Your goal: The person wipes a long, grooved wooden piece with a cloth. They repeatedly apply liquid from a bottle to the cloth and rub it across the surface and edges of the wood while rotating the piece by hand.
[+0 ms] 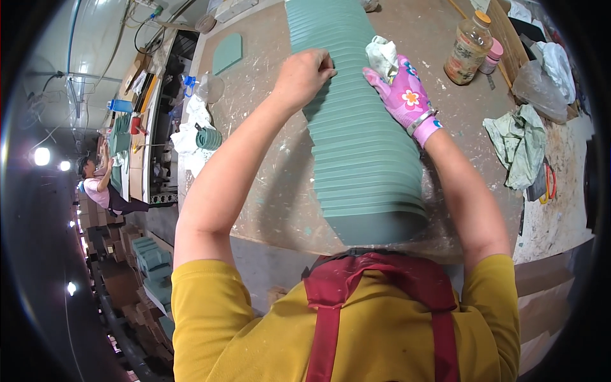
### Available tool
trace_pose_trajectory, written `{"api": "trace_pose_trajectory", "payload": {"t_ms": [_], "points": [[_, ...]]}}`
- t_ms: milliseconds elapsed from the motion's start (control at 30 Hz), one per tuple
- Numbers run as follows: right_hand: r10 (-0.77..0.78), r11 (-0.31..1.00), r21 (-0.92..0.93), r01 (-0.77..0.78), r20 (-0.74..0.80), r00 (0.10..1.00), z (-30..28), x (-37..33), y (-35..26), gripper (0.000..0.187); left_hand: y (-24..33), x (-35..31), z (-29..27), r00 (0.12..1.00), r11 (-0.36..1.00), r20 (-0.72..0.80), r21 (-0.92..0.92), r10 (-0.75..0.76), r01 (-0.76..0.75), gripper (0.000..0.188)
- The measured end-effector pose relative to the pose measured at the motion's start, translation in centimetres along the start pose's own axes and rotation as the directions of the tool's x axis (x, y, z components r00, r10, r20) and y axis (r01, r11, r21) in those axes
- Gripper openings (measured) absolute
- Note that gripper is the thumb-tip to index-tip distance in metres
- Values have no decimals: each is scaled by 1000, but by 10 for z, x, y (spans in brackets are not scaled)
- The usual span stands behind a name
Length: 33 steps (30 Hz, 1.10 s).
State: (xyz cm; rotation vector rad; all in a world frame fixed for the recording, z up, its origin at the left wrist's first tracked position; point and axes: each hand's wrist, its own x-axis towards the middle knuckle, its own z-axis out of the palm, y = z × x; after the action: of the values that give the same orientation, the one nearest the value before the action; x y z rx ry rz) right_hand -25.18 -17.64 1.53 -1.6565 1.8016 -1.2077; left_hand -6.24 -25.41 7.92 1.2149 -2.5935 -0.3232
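A long row of overlapping green sheets (364, 143), fanned out like shingles, runs away from me down the middle of the table. My bare left hand (304, 79) is at the row's left edge, its fingers curled into a pinch. Whatever may be between those fingertips is hidden. On the right side of the row is my right hand (407, 95), in a pink flowered glove with a band at the wrist. Its fingers close on a crumpled white cloth (382, 58) over the sheets' right edge.
On the worn brown table (270, 184) lies a single green piece with a rounded end (228, 53). A bottle with an orange cap (470, 48), a pink-lidded jar (491, 57), and a crumpled pale cloth (520, 146) are at right. Another person (98, 184) works far left.
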Motion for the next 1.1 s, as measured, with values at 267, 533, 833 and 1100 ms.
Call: {"api": "trace_pose_trajectory", "payload": {"t_ms": [267, 533, 833, 1100], "points": [[40, 999, 22, -40, -37, 999, 0, -2, -4, 63, -8, -3, -1, 995, 973, -46, -220, -83, 71, 10], [54, 998, 25, -53, -20, 998, 8, 4, 12, 71, -19, -36, -27, 935, 910, 21, -219, -355, 351, 19], [14, 1000, 11, -14, -15, 1000, 11, 7, 21, 74, -5, 3, 0, 995, 998, 86, -34, -45, 48, 15], [34, 998, 55, -34, 6, 999, 10, 6, 14, 70, -29, 18, 0, 854, 476, -148, -870, -498, 127, 18]]}}
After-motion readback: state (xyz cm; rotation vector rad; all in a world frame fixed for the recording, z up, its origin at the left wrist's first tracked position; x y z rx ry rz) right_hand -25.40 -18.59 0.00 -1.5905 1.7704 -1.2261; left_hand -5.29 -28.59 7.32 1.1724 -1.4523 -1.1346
